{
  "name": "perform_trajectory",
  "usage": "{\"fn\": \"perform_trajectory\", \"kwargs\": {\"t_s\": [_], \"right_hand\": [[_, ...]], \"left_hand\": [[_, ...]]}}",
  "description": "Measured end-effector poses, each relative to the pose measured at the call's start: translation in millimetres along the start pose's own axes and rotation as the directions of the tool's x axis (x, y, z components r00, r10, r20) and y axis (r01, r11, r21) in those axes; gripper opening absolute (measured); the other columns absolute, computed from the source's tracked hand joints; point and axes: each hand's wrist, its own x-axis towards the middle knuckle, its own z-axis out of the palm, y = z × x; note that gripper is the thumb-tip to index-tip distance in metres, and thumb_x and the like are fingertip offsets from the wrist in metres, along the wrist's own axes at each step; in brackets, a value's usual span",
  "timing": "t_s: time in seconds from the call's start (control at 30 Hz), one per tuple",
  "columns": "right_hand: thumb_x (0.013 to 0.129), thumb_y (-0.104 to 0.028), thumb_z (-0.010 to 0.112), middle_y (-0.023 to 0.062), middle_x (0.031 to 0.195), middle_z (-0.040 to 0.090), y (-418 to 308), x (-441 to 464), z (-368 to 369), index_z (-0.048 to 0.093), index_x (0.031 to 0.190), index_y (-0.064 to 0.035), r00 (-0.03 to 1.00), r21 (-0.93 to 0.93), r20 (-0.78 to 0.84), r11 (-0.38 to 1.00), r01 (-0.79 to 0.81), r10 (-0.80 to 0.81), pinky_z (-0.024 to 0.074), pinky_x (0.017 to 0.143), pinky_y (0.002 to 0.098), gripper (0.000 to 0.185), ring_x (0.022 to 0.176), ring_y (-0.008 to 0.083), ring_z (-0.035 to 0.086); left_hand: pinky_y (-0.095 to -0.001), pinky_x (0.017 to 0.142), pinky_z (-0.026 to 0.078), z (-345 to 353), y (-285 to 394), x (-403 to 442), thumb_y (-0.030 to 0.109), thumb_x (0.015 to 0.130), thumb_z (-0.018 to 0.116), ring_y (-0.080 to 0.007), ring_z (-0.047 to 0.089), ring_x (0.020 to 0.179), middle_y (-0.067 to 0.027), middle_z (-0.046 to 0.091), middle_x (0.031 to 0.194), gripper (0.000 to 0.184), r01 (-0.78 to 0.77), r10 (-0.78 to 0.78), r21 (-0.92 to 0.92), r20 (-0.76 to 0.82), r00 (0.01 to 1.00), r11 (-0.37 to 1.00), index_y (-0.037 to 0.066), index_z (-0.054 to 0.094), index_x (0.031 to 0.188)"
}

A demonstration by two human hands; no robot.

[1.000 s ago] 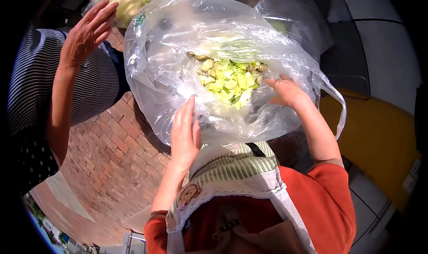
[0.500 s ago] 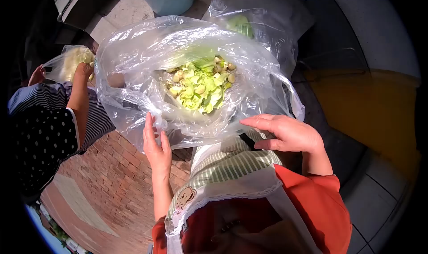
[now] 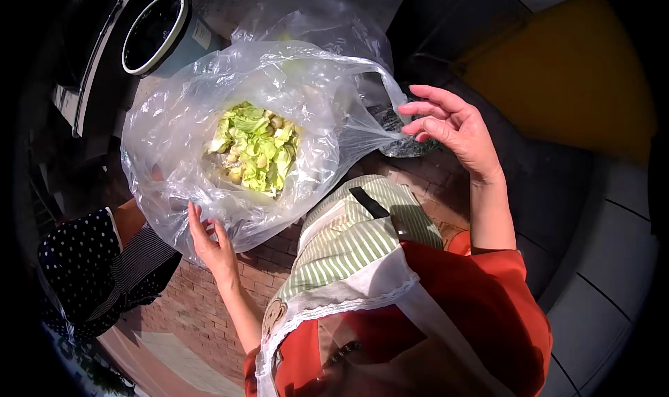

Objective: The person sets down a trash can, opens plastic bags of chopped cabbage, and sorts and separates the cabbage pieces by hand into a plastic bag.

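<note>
A large clear plastic bag (image 3: 171, 90) lies wide open in front of me, with pale green leaf trimmings (image 3: 258, 149) and small round cut ends at its bottom. On the right, the bag's rim is drawn out into folds that meet at the fingertips of my right hand (image 3: 453, 128), which pinches it. My left hand (image 3: 214, 250) is at the near left edge of the bag, its fingers spread and touching the plastic. Whether some film sits between those fingers is hard to see.
Behind stands a second clear bag (image 3: 313, 17). A pale blue bucket (image 3: 185, 52) with a white rim is at the back left. Another person's dotted sleeve (image 3: 80, 250) is at the left. Brick paving (image 3: 202, 303) lies below; something yellow (image 3: 557, 76) stands at the right.
My right hand has moved up and outward, and the bag's right rim is now stretched towards it. My left hand has shifted left and down. The view has turned.
</note>
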Motion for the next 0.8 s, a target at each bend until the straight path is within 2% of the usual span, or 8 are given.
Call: {"fn": "perform_trajectory", "kwargs": {"t_s": [0.1, 0.23, 0.33, 0.47, 0.53, 0.6, 0.67, 0.8], "right_hand": [[0.076, -0.019, 0.079, 0.0147, 0.142, 0.042, 28, 5, 8, 0.038, 0.143, -0.0055, 0.982, -0.054, -0.13, 0.99, 0.132, -0.138, 0.0459, 0.091, 0.0298, 0.08, 0.121, 0.0168, 0.05], [0.067, -0.027, 0.087, 0.0166, 0.145, 0.037, 43, 15, 35, 0.023, 0.15, -0.0107, 0.983, -0.212, -0.026, 0.962, 0.173, -0.183, 0.0335, 0.107, 0.0389, 0.107, 0.129, 0.0253, 0.043], [0.076, -0.026, 0.081, 0.0163, 0.141, 0.043, 47, 17, 54, 0.025, 0.149, -0.0093, 0.974, -0.423, 0.115, 0.878, 0.225, -0.194, 0.0332, 0.108, 0.0345, 0.094, 0.131, 0.0231, 0.042], [0.092, -0.018, 0.063, 0.0104, 0.112, 0.064, 43, 9, 89, 0.049, 0.133, -0.0004, 0.819, -0.298, 0.567, 0.949, 0.106, 0.087, 0.0476, 0.089, 0.0308, 0.046, 0.099, 0.0165, 0.063], [0.091, -0.017, 0.061, 0.0171, 0.106, 0.067, 31, 3, 108, 0.053, 0.129, -0.003, 0.635, -0.401, 0.768, 0.834, 0.378, 0.081, 0.0488, 0.088, 0.033, 0.041, 0.095, 0.0264, 0.066], [0.091, -0.016, 0.061, 0.0178, 0.108, 0.066, 25, 6, 117, 0.053, 0.129, -0.0029, 0.606, -0.358, 0.795, 0.833, 0.422, 0.035, 0.0491, 0.087, 0.0339, 0.041, 0.096, 0.0289, 0.065], [0.091, -0.015, 0.06, 0.0185, 0.11, 0.065, 19, 5, 127, 0.053, 0.128, -0.0029, 0.588, -0.325, 0.809, 0.822, 0.467, -0.014, 0.0495, 0.086, 0.0349, 0.04, 0.096, 0.0315, 0.064], [0.089, -0.013, 0.062, 0.0173, 0.107, 0.062, 2, 14, 144, 0.054, 0.126, -0.0035, 0.75, -0.502, 0.594, 0.595, 0.628, -0.29, 0.0496, 0.081, 0.0371, 0.04, 0.094, 0.0348, 0.061]], "left_hand": [[-0.0359, 0.091, 0.045, -4, -1, -6, -0.003, 0.086, 0.056, -0.0273, 0.055, 0.105, -0.0174, 0.05, 0.134, 0.061, -0.084, 0.087, 0.078, -0.027, 0.996, 0.993, 0.008, 0.038, 0.143], [-0.0418, 0.104, 0.035, -18, -25, -19, 0.003, 0.087, 0.058, -0.0367, 0.044, 0.125, -0.0191, 0.046, 0.136, 0.056, -0.096, 0.133, 0.214, -0.165, 0.977, 0.972, 0.006, 0.042, 0.14], [-0.0449, 0.108, 0.031, -24, -52, -37, 0.009, 0.088, 0.06, -0.0377, 0.036, 0.131, -0.0201, 0.037, 0.143, 0.058, -0.019, 0.112, 0.281, -0.318, 0.941, 0.959, 0.007, 0.039, 0.142], [-0.0458, 0.108, 0.031, -11, -117, -51, 0.022, 0.09, 0.065, -0.0356, 0.034, 0.133, -0.0187, 0.028, 0.148, 0.071, 0.26, -0.256, -0.058, -0.473, 0.843, 0.964, 0.013, 0.026, 0.149], [-0.0491, 0.104, 0.035, -7, -118, -52, 0.03, 0.086, 0.07, -0.0365, 0.04, 0.129, -0.0161, 0.03, 0.146, 0.08, 0.478, -0.8, -0.797, -0.011, 0.6, 0.37, 0.014, 0.024, 0.149], [-0.0435, 0.084, 0.049, 5, -147, -55, 0.034, 0.082, 0.075, -0.0298, 0.056, 0.107, -0.0114, 0.047, 0.134, 0.081, 0.337, -0.664, -0.939, 0.209, 0.718, 0.069, 0.016, 0.031, 0.146], [-0.0297, 0.072, 0.05, 9, -165, -54, 0.025, 0.081, 0.076, -0.0228, 0.059, 0.101, -0.0078, 0.056, 0.12, 0.072, 0.353, -0.694, -0.933, 0.301, 0.654, -0.072, 0.011, 0.037, 0.141], [-0.0337, 0.082, 0.05, -32, -99, -33, 0.015, 0.083, 0.07, -0.0231, 0.059, 0.102, -0.0115, 0.052, 0.128, 0.07, 0.218, -0.465, -0.927, 0.055, 0.884, 0.305, 0.008, 0.036, 0.144]]}}
